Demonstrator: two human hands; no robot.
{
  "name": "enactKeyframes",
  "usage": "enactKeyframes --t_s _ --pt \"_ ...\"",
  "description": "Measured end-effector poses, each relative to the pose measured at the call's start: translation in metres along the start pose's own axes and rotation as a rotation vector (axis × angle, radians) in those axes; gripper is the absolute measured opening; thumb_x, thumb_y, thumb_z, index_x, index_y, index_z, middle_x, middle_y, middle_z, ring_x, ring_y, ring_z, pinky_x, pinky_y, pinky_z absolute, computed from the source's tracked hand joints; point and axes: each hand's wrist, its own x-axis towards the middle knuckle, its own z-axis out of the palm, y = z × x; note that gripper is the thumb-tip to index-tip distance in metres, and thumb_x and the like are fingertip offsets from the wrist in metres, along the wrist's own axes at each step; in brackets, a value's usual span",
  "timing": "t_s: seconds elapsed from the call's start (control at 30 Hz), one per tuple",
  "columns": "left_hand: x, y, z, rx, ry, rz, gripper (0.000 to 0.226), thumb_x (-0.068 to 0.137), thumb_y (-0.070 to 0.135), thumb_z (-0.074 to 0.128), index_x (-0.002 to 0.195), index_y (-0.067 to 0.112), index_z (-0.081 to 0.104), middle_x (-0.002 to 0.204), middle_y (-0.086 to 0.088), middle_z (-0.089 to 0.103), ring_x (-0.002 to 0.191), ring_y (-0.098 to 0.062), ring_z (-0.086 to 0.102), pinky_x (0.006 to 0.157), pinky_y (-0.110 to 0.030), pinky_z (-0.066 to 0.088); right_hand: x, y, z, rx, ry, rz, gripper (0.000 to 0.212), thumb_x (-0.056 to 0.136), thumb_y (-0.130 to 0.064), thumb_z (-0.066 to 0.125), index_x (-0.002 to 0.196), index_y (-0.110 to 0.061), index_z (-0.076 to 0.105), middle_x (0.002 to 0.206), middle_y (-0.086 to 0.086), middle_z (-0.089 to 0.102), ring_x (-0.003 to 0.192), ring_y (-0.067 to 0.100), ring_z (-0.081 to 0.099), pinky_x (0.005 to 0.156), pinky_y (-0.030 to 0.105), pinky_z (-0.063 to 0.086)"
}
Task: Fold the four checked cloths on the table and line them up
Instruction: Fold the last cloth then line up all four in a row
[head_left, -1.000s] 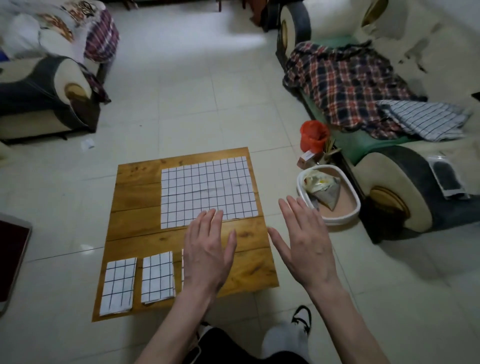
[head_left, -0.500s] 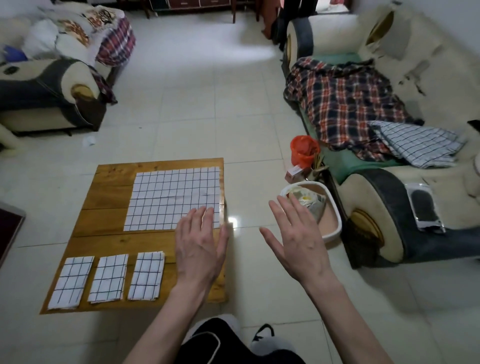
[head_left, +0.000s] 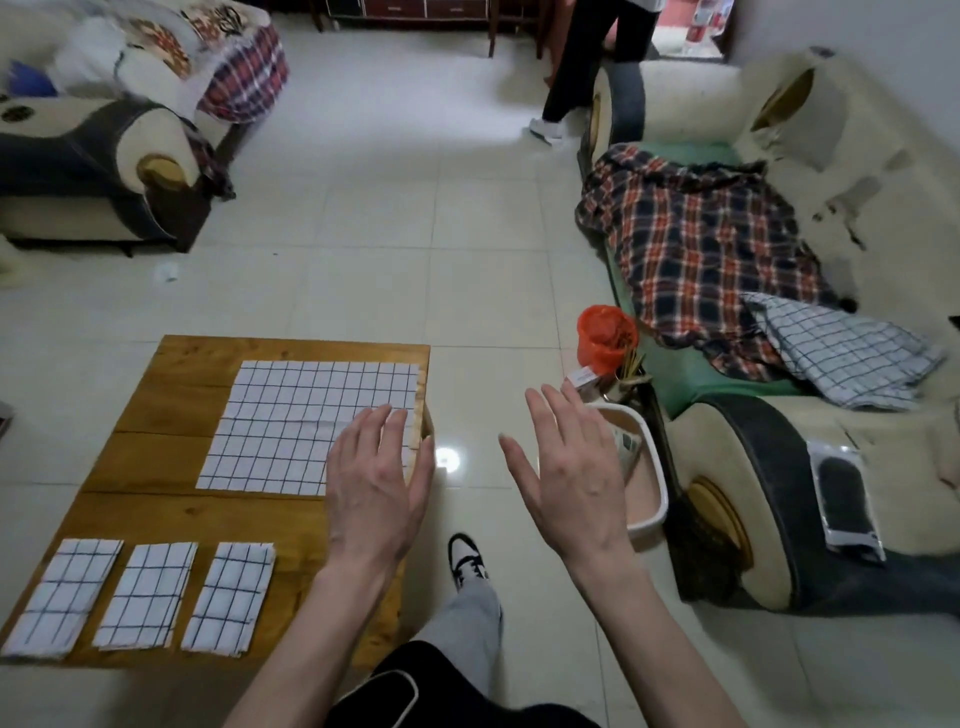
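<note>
A low wooden table (head_left: 166, 467) stands at the lower left. One white checked cloth (head_left: 301, 421) lies spread flat on its far right part. Three folded checked cloths (head_left: 148, 595) sit in a row along the near edge, side by side with small gaps. My left hand (head_left: 376, 483) hovers open, palm down, over the near right corner of the flat cloth and the table's right edge. My right hand (head_left: 569, 467) is open too, off the table to the right, above the floor and a white basin. Neither hand holds anything.
A white basin (head_left: 649, 499) with packets, an orange bag (head_left: 605, 335) and small boxes sit on the floor right of the table. A sofa (head_left: 810, 249) at right holds a plaid shirt and another checked cloth (head_left: 841, 358). Another sofa (head_left: 104, 156) stands far left. A person's legs (head_left: 587, 67) stand at the back.
The view has swung to the right and up, so the table now sits further left. Both hands stay open and raised; the left one now overlaps the table's right edge.
</note>
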Motion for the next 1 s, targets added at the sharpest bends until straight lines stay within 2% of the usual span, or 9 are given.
enactKeyframes --t_s 0.43,0.73,1.0 --pt "0.137 -0.046 0.034 -0.007 0.090 -0.236 0.061 0.106 0.051 0.035 0.140 0.007 0.059 0.142 -0.014 0.060 0.138 -0.030 0.050 0.116 -0.050 0.041 0.184 -0.016 0.067 0.077 -0.065 -0.304 0.060 0.109 -0.054 0.039 0.151 -0.013 0.050 0.152 0.006 0.055 0.150 0.026 0.041 0.123 0.045 0.034" --pt "0.168 -0.088 0.042 0.023 0.139 -0.465 0.057 0.106 0.049 0.037 0.139 0.008 0.060 0.142 -0.012 0.060 0.139 -0.028 0.049 0.116 -0.050 0.038 0.272 -0.069 0.111 0.181 -0.118 -0.566 0.059 0.108 -0.053 0.044 0.151 -0.013 0.051 0.150 0.004 0.057 0.148 0.024 0.044 0.121 0.044 0.036" --pt "0.187 -0.115 0.052 0.036 0.197 -0.696 0.054 0.108 0.048 0.040 0.145 0.012 0.054 0.145 -0.006 0.058 0.142 -0.024 0.046 0.119 -0.046 0.038 0.337 -0.125 0.160 0.242 -0.196 -0.783 0.058 0.109 -0.052 0.042 0.152 -0.014 0.051 0.155 0.005 0.054 0.150 0.023 0.042 0.125 0.046 0.029"
